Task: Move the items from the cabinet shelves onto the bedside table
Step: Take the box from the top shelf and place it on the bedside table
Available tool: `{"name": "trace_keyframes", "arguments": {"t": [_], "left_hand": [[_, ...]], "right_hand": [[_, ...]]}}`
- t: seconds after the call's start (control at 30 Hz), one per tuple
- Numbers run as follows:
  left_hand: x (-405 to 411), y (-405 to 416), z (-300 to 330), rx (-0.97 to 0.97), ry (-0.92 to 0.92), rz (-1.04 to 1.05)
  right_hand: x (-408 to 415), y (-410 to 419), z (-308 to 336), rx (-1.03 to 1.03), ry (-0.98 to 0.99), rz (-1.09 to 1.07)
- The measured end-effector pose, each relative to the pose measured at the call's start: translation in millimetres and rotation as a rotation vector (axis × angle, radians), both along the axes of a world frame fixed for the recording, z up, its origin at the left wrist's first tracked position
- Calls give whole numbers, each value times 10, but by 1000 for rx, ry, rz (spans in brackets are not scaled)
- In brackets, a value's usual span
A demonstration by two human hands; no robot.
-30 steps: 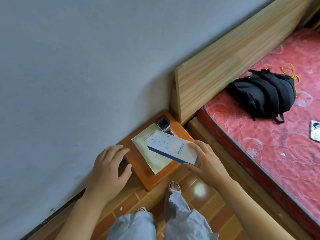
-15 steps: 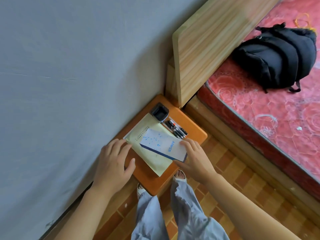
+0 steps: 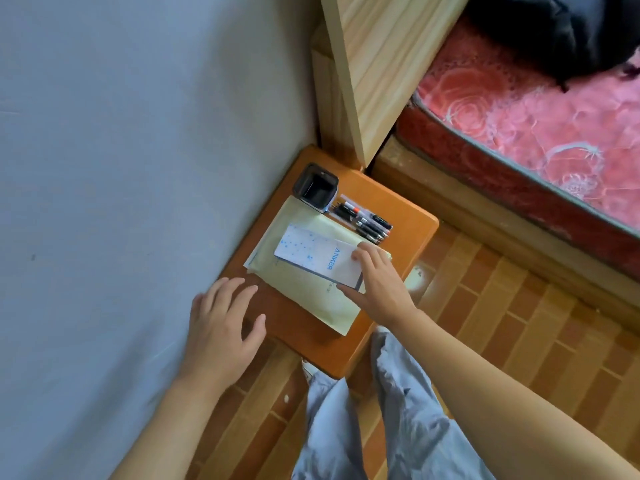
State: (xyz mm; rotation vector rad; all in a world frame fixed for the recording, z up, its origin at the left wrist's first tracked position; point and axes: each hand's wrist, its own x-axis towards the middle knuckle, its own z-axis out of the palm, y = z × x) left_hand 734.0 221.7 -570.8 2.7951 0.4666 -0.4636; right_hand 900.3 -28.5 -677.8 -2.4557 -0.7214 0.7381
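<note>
White box under right hand grip

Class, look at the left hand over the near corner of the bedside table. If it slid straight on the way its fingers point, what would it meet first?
Probably the pale envelope: the left hand points up and to the right, across bare bedside table, toward the envelope's near edge. The hand's height above the wood is unclear.
</note>
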Motion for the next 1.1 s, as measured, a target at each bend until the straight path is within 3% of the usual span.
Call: {"name": "trace_keyframes", "arguments": {"t": [0.23, 0.5, 0.77, 1.1], "left_hand": [[26, -6, -60, -9, 24, -61], [266, -59, 116, 6, -34, -144], [421, -179, 671, 43, -103, -144], [484, -331, 1753, 96, -230, -89]], "right_hand": [[-118, 24, -313, -4, 20, -103], [-274, -186, -144, -14, 61, -141], [-295, -416, 514, -44, 1, -126], [36, -701, 1881, -119, -227, 65]]}}
